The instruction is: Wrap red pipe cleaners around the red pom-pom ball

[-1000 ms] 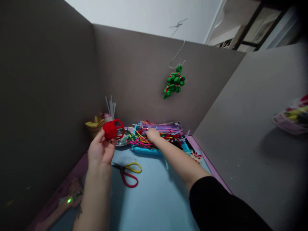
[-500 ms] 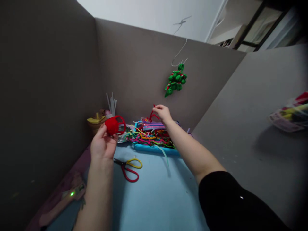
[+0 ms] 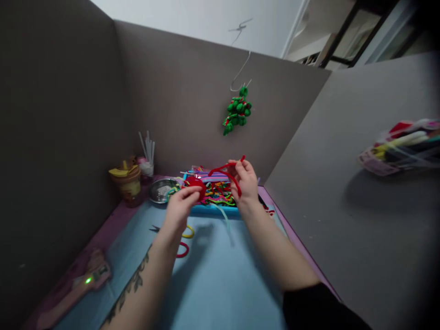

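Between the thumb and fingers of my left hand (image 3: 182,201) is a rounded, fuzzy red piece (image 3: 199,187), partly covered by the fingers. My right hand (image 3: 246,181) pinches a bent red pipe cleaner (image 3: 222,170), which loops out toward the left. A gap separates the two red items. Behind both hands lies a blue tray (image 3: 220,211) filled with many-coloured pipe cleaners (image 3: 220,190). Scissors with one yellow and one red handle (image 3: 188,232) rest on the table, partly hidden by my left forearm.
A metal bowl (image 3: 158,191), a yellowish pot (image 3: 127,185) and a cup of pale sticks (image 3: 147,167) stand at the back left. The glue gun (image 3: 94,277) shows a green light. A green ornament (image 3: 237,112) hangs on the rear panel; a filled pouch (image 3: 395,149) hangs right.
My left hand has moved right with the red piece and turned it. My right hand has turned and come closer with the red pipe cleaner. The camera view has shifted slightly.
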A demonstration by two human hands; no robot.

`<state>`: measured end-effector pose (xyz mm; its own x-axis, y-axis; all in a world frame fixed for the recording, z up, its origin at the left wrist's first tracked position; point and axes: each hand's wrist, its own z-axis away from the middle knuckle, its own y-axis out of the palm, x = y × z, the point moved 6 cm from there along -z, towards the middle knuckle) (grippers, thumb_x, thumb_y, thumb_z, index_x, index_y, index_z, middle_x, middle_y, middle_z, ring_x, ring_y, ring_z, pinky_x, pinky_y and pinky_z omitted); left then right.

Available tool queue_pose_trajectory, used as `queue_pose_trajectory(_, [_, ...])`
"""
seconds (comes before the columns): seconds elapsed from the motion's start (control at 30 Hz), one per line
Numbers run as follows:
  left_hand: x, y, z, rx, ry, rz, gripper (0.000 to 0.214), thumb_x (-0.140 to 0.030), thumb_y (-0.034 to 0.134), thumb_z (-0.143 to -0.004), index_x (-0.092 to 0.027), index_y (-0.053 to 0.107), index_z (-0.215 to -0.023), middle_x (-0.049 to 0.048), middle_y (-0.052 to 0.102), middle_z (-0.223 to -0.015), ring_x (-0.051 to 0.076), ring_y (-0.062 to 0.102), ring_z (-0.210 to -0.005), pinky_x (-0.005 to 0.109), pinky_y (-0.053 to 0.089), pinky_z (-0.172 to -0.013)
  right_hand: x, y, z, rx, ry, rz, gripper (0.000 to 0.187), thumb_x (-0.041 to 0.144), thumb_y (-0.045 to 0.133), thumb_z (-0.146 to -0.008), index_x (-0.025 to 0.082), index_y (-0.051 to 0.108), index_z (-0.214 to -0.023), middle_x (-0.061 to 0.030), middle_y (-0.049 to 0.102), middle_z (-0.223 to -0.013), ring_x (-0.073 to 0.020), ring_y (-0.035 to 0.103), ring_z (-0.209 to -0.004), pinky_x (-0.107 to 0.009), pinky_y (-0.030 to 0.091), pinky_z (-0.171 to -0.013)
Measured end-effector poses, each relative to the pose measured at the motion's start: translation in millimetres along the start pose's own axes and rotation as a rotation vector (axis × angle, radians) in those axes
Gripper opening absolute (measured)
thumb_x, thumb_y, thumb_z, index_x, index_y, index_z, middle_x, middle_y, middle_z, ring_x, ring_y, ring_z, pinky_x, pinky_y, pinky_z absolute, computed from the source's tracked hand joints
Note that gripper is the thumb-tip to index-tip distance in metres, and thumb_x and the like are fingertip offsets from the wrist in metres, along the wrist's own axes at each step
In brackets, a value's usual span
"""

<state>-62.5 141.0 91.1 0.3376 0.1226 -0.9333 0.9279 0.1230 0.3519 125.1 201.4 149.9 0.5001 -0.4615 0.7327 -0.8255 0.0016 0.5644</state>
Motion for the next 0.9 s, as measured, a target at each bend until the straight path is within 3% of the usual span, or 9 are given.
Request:
queue_pose_trajectory(0.07, [23,32.5,14,0.171,-0.106,-0.05,0.035,-0.037,0.077,-0.062,-0.015,0.075,-0.089,0.0102,0.074,-0.089,0.022,0.064,-0.079,0.03,0.048,-0.067,11,-12,20,-0.074,-0.161,0.086,0.016,0.033,0.067,-0.079,0.022,0.057,-0.085,0.0037,0.07,-0.085,-0.0084,0.064,-0.074,-0.023,0.051,-0.075])
queue_pose_trajectory(0.17, [33,61.0,33,0.251,0.022,-0.148,0.034,-0.037,0.073,-0.069,-0.017,0.075,-0.096,0.0101,0.073,-0.097,0.022,0.063,-0.088,0.033,0.048,-0.078,22,-26,46,-0.192,-0.334,0.261,0.015,0.034,0.064,-0.082,0.02,0.059,-0.085,0.002,0.067,-0.085,-0.0093,0.062,-0.079,-0.024,0.048,-0.079])
queue_pose_trajectory(0.27, [36,69.2,43,0.218,0.141,-0.347,0.019,-0.031,0.071,-0.071,-0.017,0.074,-0.084,0.007,0.071,-0.084,0.019,0.061,-0.08,0.032,0.047,-0.077,22,-34,62,-0.28,-0.383,0.333,0.015,0.034,0.063,-0.082,0.019,0.06,-0.085,0.0019,0.064,-0.083,-0.0099,0.06,-0.077,-0.024,0.047,-0.077])
queue_pose_trajectory(0.37, [39,70.6,47,0.186,0.189,-0.405,0.014,-0.03,0.065,-0.075,-0.017,0.07,-0.079,0.0048,0.067,-0.078,0.018,0.059,-0.075,0.03,0.046,-0.072,15,-38,68,-0.304,-0.346,0.327,0.016,0.034,0.063,-0.082,0.019,0.06,-0.086,0.0011,0.064,-0.084,-0.0112,0.06,-0.079,-0.025,0.047,-0.077])
queue_pose_trajectory(0.53, [39,75.7,47,0.233,0.284,-0.524,0.013,-0.027,0.057,-0.081,-0.018,0.062,-0.074,0.0023,0.059,-0.074,0.016,0.055,-0.073,0.027,0.044,-0.068,6,-41,64,-0.301,-0.243,0.122,0.013,0.03,0.067,-0.078,0.021,0.06,-0.083,0.0036,0.066,-0.082,-0.0089,0.061,-0.078,-0.023,0.047,-0.077])
queue_pose_trajectory(0.63, [34,68.7,40,0.175,0.401,-0.731,0.014,-0.025,0.052,-0.084,-0.019,0.058,-0.073,0.0021,0.055,-0.075,0.016,0.052,-0.072,0.028,0.042,-0.066,5,-49,55,-0.332,-0.108,-0.168,0.016,0.028,0.07,-0.073,0.023,0.056,-0.079,0.0077,0.065,-0.073,-0.0078,0.061,-0.068,-0.023,0.049,-0.072])
queue_pose_trajectory(0.73, [24,49.6,27,0.041,0.539,-0.982,0.015,-0.025,0.049,-0.087,-0.019,0.059,-0.078,0.0053,0.054,-0.081,0.02,0.052,-0.078,0.032,0.042,-0.072,2,-62,43,-0.321,0.16,-0.377,0.015,0.024,0.068,-0.072,0.022,0.054,-0.076,0.0078,0.064,-0.063,-0.0094,0.063,-0.061,-0.025,0.051,-0.064])
queue_pose_trajectory(0.8, [14,32.4,17,-0.064,0.625,-1.154,0.015,-0.025,0.049,-0.088,-0.018,0.061,-0.083,0.0079,0.054,-0.085,0.023,0.052,-0.082,0.034,0.042,-0.074,0,-77,38,-0.358,0.305,-0.395,0.013,0.021,0.066,-0.071,0.021,0.053,-0.071,0.0069,0.063,-0.057,-0.0109,0.063,-0.057,-0.025,0.05,-0.057])
queue_pose_trajectory(0.9, [-4,5.4,5,-0.26,0.706,-1.392,0.019,-0.026,0.048,-0.088,-0.018,0.065,-0.088,0.0099,0.053,-0.085,0.026,0.051,-0.084,0.036,0.04,-0.074,3,-106,29,-0.441,0.347,-0.303,0.01,0.02,0.062,-0.071,0.02,0.054,-0.066,0.0061,0.063,-0.053,-0.0113,0.062,-0.051,-0.026,0.05,-0.053])
